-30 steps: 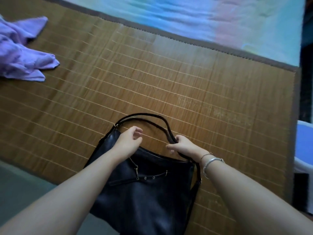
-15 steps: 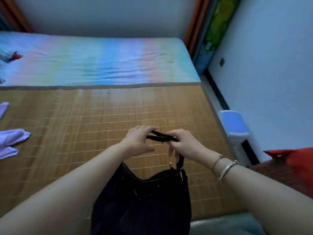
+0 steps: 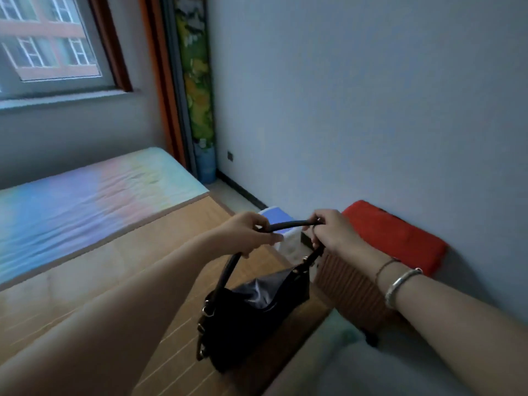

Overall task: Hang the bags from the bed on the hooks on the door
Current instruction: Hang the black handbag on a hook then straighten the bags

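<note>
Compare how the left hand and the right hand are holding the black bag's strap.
The left hand pinches the black leather bag's strap at its left end; the right hand grips its right end. Only the right wrist wears a silver bangle. Both are shut on the strap, with the bag hanging below.

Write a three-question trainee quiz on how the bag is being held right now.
1. True or false: both hands grip the strap.
2. Which wrist wears the bangle? A left, B right.
3. Fill in: the black bag hangs above the ____ mat.

Key: 1 true, left hand and right hand both hold it. 2 B. 3 bamboo.
</note>
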Available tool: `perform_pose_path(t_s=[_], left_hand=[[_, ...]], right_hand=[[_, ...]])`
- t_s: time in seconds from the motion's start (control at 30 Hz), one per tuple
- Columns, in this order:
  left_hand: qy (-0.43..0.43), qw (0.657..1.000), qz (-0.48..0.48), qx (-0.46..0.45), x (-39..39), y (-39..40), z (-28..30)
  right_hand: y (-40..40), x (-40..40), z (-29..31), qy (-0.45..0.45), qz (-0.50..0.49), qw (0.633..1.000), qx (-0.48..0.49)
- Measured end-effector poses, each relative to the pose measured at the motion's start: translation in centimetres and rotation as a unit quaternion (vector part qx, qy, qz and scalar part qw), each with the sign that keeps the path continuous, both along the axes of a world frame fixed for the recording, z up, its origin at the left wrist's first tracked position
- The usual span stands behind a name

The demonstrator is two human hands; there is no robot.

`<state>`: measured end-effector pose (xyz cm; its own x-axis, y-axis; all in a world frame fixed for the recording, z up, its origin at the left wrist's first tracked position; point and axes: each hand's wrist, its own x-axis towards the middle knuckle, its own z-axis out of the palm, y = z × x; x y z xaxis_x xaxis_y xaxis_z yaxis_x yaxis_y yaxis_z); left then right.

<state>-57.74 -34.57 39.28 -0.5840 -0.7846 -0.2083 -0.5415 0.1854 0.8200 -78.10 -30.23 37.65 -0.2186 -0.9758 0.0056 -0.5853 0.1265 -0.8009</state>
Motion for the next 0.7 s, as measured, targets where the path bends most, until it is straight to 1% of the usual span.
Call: perform_pose_path(t_s=[0.13,0.23,0.3,0.4,0.47,0.5,0.53,0.63,0.7], left_hand=[[0.066,0.995,-0.066,-0.021,-10.9,0.8,5.1],[0.115,0.984,-0.124,-0.061,-20.2,2.2,9.8],[0.141,0.971,-0.175,-0.08,-26.8,3.7,12.9],[0.188,0.953,-0.22,-0.091,-35.6,5.8,16.7],[0.216,0.94,-0.247,-0.09,-40.9,7.3,18.8],[0.228,0.929,-0.277,-0.087,-44.6,8.7,20.0],[0.232,0.924,-0.291,-0.082,-46.3,9.2,20.6],[0.247,0.896,-0.366,-0.043,-53.3,12.0,22.3],[0.252,0.872,-0.419,-0.007,-58.4,14.2,22.9]], right_hand=[[3.6,-9.4,3.2,0.034,-0.083,0.995,-0.036],[7.4,-17.8,6.7,0.095,-0.129,0.984,-0.076],[10.4,-23.7,9.3,0.094,-0.151,0.978,-0.105],[14.6,-31.3,13.0,0.072,-0.164,0.971,-0.156],[17.2,-35.3,15.1,0.042,-0.167,0.965,-0.198],[19.4,-38.1,16.4,0.038,-0.18,0.958,-0.22],[20.2,-39.2,17.0,0.031,-0.178,0.955,-0.237],[24.1,-43.4,19.6,0.066,-0.215,0.936,-0.271],[27.4,-46.5,21.0,0.111,-0.257,0.916,-0.287]])
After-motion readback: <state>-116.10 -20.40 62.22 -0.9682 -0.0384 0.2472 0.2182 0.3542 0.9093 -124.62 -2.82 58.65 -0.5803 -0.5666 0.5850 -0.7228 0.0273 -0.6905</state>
